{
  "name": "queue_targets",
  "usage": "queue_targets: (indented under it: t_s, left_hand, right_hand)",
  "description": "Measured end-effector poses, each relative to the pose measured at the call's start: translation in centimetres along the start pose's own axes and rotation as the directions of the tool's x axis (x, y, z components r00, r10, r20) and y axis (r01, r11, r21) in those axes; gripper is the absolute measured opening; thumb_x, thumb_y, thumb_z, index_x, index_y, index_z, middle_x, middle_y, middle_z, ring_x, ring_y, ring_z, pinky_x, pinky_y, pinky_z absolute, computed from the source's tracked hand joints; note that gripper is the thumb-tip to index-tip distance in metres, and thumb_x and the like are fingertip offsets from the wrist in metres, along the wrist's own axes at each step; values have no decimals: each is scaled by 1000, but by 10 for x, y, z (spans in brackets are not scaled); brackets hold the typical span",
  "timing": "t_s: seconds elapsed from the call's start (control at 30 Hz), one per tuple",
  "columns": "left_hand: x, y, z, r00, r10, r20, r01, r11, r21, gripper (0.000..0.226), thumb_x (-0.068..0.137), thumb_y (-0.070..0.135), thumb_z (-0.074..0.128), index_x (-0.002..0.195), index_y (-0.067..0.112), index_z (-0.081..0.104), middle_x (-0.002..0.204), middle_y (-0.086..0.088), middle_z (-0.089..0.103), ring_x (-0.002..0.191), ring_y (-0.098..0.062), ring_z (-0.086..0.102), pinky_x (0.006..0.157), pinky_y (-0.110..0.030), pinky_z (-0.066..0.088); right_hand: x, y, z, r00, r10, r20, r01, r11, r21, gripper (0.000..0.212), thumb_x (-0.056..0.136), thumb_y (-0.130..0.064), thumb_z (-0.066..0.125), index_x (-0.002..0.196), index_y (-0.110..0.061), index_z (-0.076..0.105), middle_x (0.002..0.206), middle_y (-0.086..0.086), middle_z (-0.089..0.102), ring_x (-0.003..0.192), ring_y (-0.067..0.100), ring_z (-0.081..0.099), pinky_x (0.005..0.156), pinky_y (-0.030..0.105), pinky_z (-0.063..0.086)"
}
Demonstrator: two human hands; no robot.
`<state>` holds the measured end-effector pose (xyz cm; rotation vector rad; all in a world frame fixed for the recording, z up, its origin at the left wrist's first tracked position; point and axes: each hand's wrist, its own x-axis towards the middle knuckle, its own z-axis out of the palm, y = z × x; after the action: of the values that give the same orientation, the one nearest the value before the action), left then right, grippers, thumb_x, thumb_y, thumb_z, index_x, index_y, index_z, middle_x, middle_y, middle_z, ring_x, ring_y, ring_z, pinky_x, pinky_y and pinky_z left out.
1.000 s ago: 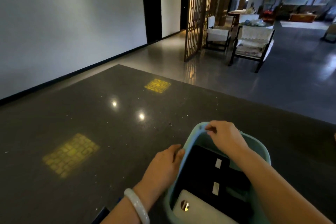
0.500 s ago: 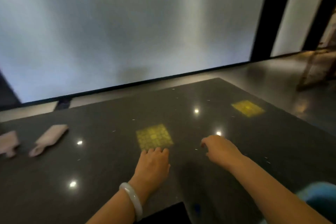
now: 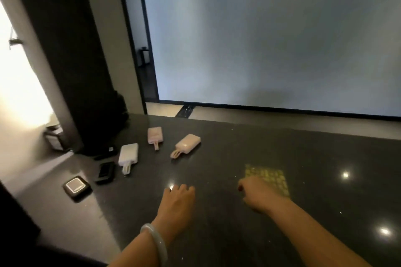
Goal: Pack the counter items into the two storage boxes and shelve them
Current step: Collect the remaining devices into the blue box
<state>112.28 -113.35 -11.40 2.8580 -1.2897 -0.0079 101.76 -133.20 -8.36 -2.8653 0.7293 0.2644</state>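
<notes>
On the dark stone counter (image 3: 227,234) lie three pale power banks with short cables: a white one (image 3: 128,154), a pink one (image 3: 155,135) and a pink one lying at an angle (image 3: 187,143). Left of them are a small black device (image 3: 105,171) and a black square device with a pale face (image 3: 76,186). My left hand (image 3: 178,201), with a jade bangle on the wrist, hovers over the counter with loosely curled fingers and holds nothing. My right hand (image 3: 257,194) is to its right, fingers loosely curled, empty. No storage box is in view.
A dark pillar (image 3: 65,60) stands at the counter's far left with a dark object (image 3: 104,154) at its foot. A yellow patch of patterned light (image 3: 268,178) lies on the counter by my right hand. A pale wall and a doorway (image 3: 138,45) are beyond.
My view has swung left, from the blue box to the counter's left end. Both hands left the box rim and now hang empty over the counter. The power banks came into view.
</notes>
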Motion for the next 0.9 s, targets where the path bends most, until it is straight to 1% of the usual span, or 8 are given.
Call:
queue_targets:
  t_s: [0.13,0.23,0.33,0.5,0.6,0.7,0.8,0.9]
  left_hand:
    - [28,-56,5,996,-81,48,85,994,-70,46,91,37,56,135,26,45,136,-3,48,126,-22,45,106,-40,33]
    - [55,-90,9,990,-128,62,135,982,-133,52,93,49,52,138,25,42,141,-4,43,129,-22,42,108,-41,32]
    - [85,-119,17,981,-183,63,192,966,-175,59,92,58,46,140,25,38,145,-4,39,132,-23,38,109,-42,32]
    - [142,-163,46,970,-227,88,240,950,-197,66,91,60,45,144,24,32,152,-7,29,140,-26,27,112,-45,27]
    - [174,-184,72,954,-242,177,276,938,-207,75,90,65,40,150,26,19,160,-8,14,147,-31,11,116,-52,15]
    - [195,-195,100,932,-237,275,298,933,-203,81,87,73,28,152,34,-1,161,-6,-8,146,-34,-12,115,-58,0]
    - [202,-193,127,926,-262,271,315,933,-175,82,85,78,14,147,36,-18,156,-4,-27,137,-33,-33,109,-60,-15]
    - [202,-190,138,933,-282,222,323,930,-173,80,84,78,8,141,35,-27,149,-5,-37,132,-33,-41,104,-60,-24]
  right_hand:
    - [60,-45,-1,996,-55,66,52,998,43,33,86,-33,66,117,-24,60,117,1,62,105,19,60,88,34,51]
    - [106,-74,1,995,-55,85,46,993,108,37,87,-44,62,118,-24,59,118,0,61,103,17,59,88,34,50]
    - [150,-99,8,997,1,78,-18,975,221,47,87,-50,59,125,-23,54,123,2,58,105,17,58,89,33,49]
    - [221,-127,21,991,109,77,-129,935,330,68,85,-52,60,141,-19,36,139,6,46,124,22,49,95,34,44]
    - [261,-135,26,981,181,75,-196,893,406,74,82,-51,64,141,-17,34,140,8,43,125,26,46,98,37,43]
    - [296,-143,32,971,222,89,-236,827,511,84,79,-51,68,144,-16,28,140,10,43,126,29,44,101,42,42]
    - [328,-154,41,950,288,119,-309,820,482,101,76,-60,65,149,-13,13,143,13,37,127,30,40,101,41,40]
    - [353,-167,46,913,395,101,-396,802,448,104,72,-63,67,147,-12,16,141,15,36,123,32,41,93,40,41]
